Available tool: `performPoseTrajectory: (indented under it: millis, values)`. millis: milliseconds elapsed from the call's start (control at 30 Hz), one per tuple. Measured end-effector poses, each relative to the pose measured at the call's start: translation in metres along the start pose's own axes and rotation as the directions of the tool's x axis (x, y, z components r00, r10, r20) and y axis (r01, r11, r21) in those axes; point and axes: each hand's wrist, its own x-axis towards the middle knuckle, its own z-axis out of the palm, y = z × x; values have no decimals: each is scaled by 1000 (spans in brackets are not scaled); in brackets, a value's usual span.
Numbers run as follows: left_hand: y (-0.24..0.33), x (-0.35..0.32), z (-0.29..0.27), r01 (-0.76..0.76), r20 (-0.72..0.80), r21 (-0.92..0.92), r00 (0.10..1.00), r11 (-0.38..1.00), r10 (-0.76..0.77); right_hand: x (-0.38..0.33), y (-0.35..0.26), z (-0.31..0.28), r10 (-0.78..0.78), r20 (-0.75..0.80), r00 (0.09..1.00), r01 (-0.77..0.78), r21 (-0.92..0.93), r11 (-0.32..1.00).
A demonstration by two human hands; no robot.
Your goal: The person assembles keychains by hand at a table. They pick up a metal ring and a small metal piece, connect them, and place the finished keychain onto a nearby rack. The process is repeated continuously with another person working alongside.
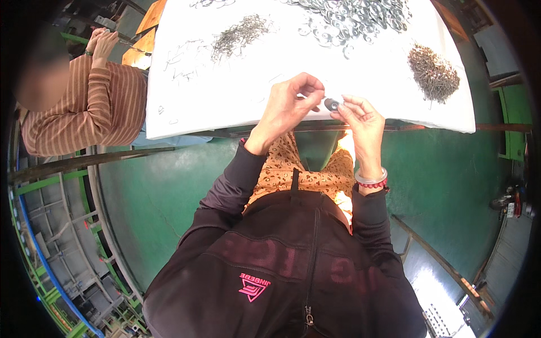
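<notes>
Over the near edge of a white-covered table (225,107), my two hands are close together. My right hand (363,118) pinches a small dark, round part (331,104) with a pale centre between thumb and fingertips. My left hand (290,104) is just left of that part, thumb and forefinger pressed together. Whatever is in that pinch is too small to make out. Beyond my hands lie a pile of grey, curved metal pieces (355,22) and a heap of thin, bent metal pins (242,36).
A heap of brownish, nail-like pins (434,76) sits near the table's right edge. Loose thin wires (183,65) are scattered on the left. Seated at the left, another person in a striped sleeve (101,96) has both hands (103,45) raised together. The floor (439,174) is green.
</notes>
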Motion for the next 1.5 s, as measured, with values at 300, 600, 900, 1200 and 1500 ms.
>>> performPoseTrajectory:
  millis: [300,600,900,1200,1500]
  values:
    - [-9,9,16,-140,87,-30,986,990,142,-8,-16,4,-118,-75,990,121,37,992]
    - [-7,3,34,-86,-8,-210,996,974,87,-14,-17,10,-307,-96,947,284,-203,937]
    - [-11,0,29,-244,-101,-148,968,958,231,113,5,-26,-497,100,862,432,-657,618]
    - [3,4,26,-172,-75,-114,984,979,164,127,11,-30,-113,-58,992,87,-342,936]
    - [-14,14,35,-205,-56,-92,978,974,201,25,-45,-6,-120,48,992,122,-45,992]
